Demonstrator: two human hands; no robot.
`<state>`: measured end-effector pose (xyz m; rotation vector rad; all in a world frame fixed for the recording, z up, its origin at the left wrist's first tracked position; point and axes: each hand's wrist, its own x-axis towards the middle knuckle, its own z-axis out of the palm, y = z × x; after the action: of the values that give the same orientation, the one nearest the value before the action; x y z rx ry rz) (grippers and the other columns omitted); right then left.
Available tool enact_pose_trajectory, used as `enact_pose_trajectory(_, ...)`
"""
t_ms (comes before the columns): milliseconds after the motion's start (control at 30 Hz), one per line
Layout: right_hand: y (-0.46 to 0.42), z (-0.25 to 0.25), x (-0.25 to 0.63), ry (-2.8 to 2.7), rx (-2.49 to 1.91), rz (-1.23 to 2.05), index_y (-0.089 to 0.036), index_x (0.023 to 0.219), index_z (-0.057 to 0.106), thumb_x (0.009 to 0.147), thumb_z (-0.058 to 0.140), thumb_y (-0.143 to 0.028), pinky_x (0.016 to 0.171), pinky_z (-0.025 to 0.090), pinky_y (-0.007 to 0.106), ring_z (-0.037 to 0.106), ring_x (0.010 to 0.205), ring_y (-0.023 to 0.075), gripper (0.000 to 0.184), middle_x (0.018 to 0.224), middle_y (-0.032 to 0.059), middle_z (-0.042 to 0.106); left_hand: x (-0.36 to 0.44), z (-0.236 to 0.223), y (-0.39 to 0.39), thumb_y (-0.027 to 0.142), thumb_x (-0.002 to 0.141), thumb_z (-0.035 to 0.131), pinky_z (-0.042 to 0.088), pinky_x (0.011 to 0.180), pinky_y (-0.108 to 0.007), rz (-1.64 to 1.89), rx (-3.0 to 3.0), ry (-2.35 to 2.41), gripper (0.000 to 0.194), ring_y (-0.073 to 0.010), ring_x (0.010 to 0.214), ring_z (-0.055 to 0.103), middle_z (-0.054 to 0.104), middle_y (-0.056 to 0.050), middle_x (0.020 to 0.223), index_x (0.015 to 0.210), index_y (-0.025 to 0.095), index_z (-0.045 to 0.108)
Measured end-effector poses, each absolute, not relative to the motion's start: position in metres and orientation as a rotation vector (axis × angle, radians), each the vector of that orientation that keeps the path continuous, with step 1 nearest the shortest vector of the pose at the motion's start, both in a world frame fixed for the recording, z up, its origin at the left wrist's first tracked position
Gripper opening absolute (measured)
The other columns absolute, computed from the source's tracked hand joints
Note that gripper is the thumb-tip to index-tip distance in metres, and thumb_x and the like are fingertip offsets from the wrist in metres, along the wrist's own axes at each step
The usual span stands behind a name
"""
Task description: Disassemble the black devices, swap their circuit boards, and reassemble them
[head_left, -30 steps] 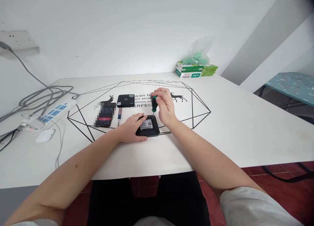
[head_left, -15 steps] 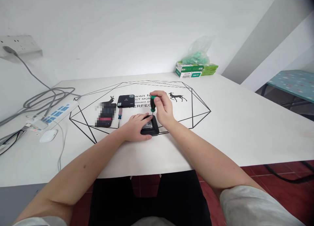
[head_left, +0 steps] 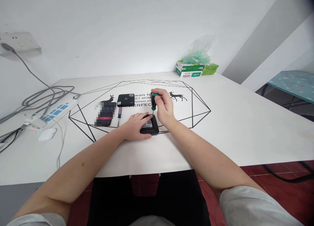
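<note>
A flat, square black electronic box (head_left: 152,129) with a white label (head_left: 148,124) lies on the table. My left hand (head_left: 134,126) holds it down, thumb along its near edge and fingers across its far side, covering its left part. My right hand (head_left: 165,106) is closed around the green and black handle of a screwdriver (head_left: 153,103). The screwdriver stands nearly upright, its tip at the box's far right corner; a screw there is too small to make out. Left of my hands lie a second black box (head_left: 126,100) and a screwdriver with a red and blue handle (head_left: 120,112).
A partly pixelated phone (head_left: 106,114) lies to the left. Farther left are a white power strip (head_left: 57,113), coiled grey cables (head_left: 46,94) and a white earbud case (head_left: 47,134). Green and white boxes (head_left: 188,69) with a clear plastic bag (head_left: 200,51) stand by the wall.
The screwdriver handle tilts slightly more to the right, and my right fingers have shifted around it. The tip stays at the same corner. My left hand keeps its hold on the box.
</note>
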<state>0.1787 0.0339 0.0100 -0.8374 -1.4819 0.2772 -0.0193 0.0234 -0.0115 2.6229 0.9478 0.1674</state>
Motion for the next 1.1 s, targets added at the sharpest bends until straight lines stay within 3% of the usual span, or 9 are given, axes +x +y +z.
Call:
enact_pose_trajectory(67,0.035,0.012,0.178,-1.474,-0.866,0.185,-0.029,0.115,0.067,0.098,0.065,-0.047,0.084,0.06,0.045,0.064,0.106,0.025,0.025,0.115,0.0085,0.062,-0.02,-0.014,0.024,0.067,0.092,0.068,0.021,0.131,-0.063,0.192,2.626,0.939,0.099,-0.044,0.162,0.027,0.028,-0.021,0.178,0.172,0.019,0.033)
enact_pose_trajectory(167,0.038,0.011,0.177,-1.475,-0.897,0.141,-0.029,0.113,0.069,0.089,0.079,-0.043,0.078,0.059,0.042,0.061,0.093,0.0226,0.03,0.106,0.0056,0.058,-0.021,-0.018,0.026,0.066,0.091,0.071,0.021,0.13,-0.065,0.236,2.622,0.934,0.098,-0.046,0.162,0.027,0.03,-0.02,0.177,0.171,0.022,0.036)
enact_pose_trajectory(333,0.042,0.001,0.177,-1.445,-0.806,0.289,-0.032,0.134,0.058,0.099,0.061,-0.034,0.087,0.059,0.045,0.064,0.096,0.0216,0.035,0.11,0.0048,0.064,-0.021,-0.018,0.026,0.067,0.091,0.069,0.021,0.13,-0.065,0.208,2.638,0.931,0.098,-0.045,0.162,0.027,0.028,-0.02,0.178,0.172,0.022,0.034)
enact_pose_trajectory(467,0.042,-0.001,0.179,-1.457,-0.721,0.377,-0.031,0.126,0.062,0.108,0.044,-0.039,0.09,0.06,0.046,0.067,0.106,0.0234,0.027,0.114,0.0063,0.069,-0.021,-0.017,0.026,0.067,0.092,0.068,0.02,0.13,-0.065,0.184,2.64,0.949,0.099,-0.0449,0.163,0.025,0.025,-0.021,0.179,0.172,0.021,0.032)
enact_pose_trajectory(567,0.041,0.004,0.179,-1.475,-0.779,0.21,-0.029,0.119,0.067,0.103,0.06,-0.046,0.084,0.06,0.045,0.064,0.104,0.0243,0.025,0.113,0.0077,0.064,-0.021,-0.018,0.027,0.068,0.092,0.069,0.021,0.13,-0.065,0.205,2.64,0.936,0.099,-0.0453,0.162,0.027,0.027,-0.02,0.178,0.172,0.023,0.033)
enact_pose_trajectory(667,0.041,0.008,0.178,-1.492,-0.846,0.117,-0.028,0.116,0.068,0.091,0.078,-0.042,0.077,0.06,0.042,0.06,0.093,0.022,0.03,0.106,0.0053,0.058,-0.021,-0.019,0.027,0.067,0.092,0.069,0.022,0.129,-0.066,0.212,2.638,0.926,0.098,-0.0458,0.162,0.027,0.028,-0.021,0.177,0.171,0.022,0.034)
enact_pose_trajectory(833,0.041,0.003,0.178,-1.481,-0.841,0.21,-0.03,0.129,0.059,0.095,0.066,-0.031,0.083,0.059,0.044,0.063,0.095,0.0213,0.035,0.109,0.0048,0.063,-0.02,-0.016,0.026,0.066,0.091,0.069,0.021,0.13,-0.066,0.198,2.634,0.934,0.098,-0.0462,0.161,0.028,0.029,-0.02,0.177,0.171,0.021,0.034)
enact_pose_trajectory(967,0.04,0.002,0.179,-1.5,-0.764,0.312,-0.03,0.127,0.06,0.108,0.044,-0.036,0.089,0.06,0.046,0.066,0.102,0.0225,0.026,0.115,0.0066,0.068,-0.02,-0.015,0.026,0.067,0.092,0.069,0.02,0.13,-0.066,0.179,2.629,0.951,0.099,-0.0451,0.163,0.025,0.026,-0.02,0.179,0.172,0.022,0.032)
enact_pose_trajectory(1100,0.039,0.007,0.18,-1.525,-0.837,0.131,-0.029,0.122,0.063,0.101,0.063,-0.049,0.082,0.06,0.045,0.062,0.105,0.0249,0.029,0.114,0.008,0.06,-0.021,-0.016,0.026,0.065,0.092,0.071,0.023,0.129,-0.067,0.221,2.628,0.917,0.096,-0.0467,0.16,0.029,0.03,-0.017,0.178,0.172,0.026,0.033)
